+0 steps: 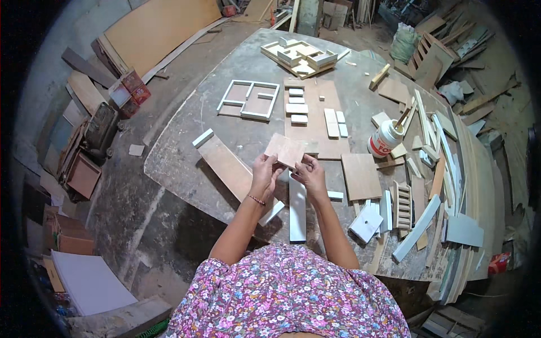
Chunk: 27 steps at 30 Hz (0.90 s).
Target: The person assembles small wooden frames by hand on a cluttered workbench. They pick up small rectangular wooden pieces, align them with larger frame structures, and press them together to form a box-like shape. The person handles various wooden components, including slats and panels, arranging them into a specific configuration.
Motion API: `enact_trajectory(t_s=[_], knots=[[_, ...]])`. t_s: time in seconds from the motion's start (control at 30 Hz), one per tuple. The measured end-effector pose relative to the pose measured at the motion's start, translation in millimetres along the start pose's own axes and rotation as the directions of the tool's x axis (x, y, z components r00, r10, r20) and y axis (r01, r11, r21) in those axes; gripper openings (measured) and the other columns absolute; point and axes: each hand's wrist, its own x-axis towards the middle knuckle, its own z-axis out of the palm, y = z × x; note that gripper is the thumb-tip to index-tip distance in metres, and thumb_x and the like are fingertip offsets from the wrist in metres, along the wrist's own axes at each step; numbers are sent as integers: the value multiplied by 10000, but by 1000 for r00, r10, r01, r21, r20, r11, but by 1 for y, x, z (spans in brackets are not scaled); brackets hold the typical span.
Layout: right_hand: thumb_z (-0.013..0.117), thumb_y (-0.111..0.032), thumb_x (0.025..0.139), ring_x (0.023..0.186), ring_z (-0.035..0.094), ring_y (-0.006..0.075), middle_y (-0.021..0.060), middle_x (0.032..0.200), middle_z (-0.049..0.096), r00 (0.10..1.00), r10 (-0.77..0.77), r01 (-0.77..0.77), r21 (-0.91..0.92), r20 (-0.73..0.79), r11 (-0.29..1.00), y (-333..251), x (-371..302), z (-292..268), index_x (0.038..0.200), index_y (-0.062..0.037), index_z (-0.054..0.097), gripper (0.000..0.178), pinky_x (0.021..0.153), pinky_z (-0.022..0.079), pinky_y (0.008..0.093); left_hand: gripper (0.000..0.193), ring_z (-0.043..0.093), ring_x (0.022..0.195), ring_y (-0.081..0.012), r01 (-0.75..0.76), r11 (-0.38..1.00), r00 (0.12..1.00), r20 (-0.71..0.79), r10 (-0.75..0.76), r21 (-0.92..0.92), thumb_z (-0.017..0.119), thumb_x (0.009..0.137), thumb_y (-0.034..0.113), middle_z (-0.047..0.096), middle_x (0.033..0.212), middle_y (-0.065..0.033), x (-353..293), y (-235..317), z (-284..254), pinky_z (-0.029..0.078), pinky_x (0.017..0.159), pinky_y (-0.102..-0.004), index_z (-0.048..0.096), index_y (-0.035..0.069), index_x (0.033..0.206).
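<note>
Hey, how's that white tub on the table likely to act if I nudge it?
A gentle push would probably slide the tub along the table, since it seems to stand on its base. Knocked over, it may roll, because its sides look round. The stick poking out of its top could shift.

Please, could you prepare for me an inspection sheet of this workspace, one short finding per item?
Surface: table, worn and stained.
Workpieces: small board, held; white frame, lying flat.
Clutter: wood strips along the table's right side; white tub nearby.
Hands: left hand and right hand both hold the small board.
Cables: nothing certain; green coil at lower left, kind unclear.
Surroundings: large panel, upper left; sack, upper right.
</note>
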Motion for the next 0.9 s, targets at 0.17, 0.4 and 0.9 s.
enact_trajectory(t_s=[0.17,0.4,0.9], knots=[[641,-106,845,856,611,178,150,1064,580,999,-16,13,-73,-37,997,7,28,21,1242,44,423,477,696,561,310,173,618,872,-208,-33,999,995,-94,30,-29,560,867,49,603,947,-96,28,0,-5,522,759,-354,542,27,1037],[645,-84,839,853,608,170,167,1040,598,1000,-21,14,-248,-24,969,34,72,28,1314,49,324,588,626,527,263,224,576,838,-214,-72,997,982,-175,64,-40,529,809,-30,572,912,-73,57,3,-12,496,691,-396,519,54,1016],[602,-62,838,820,586,122,58,1040,602,983,164,-135,-274,84,952,44,85,48,1308,-17,429,502,671,503,250,312,597,766,-184,-24,973,923,-370,110,231,491,777,-44,605,941,-97,109,19,-20,470,556,-285,528,11,1081]])
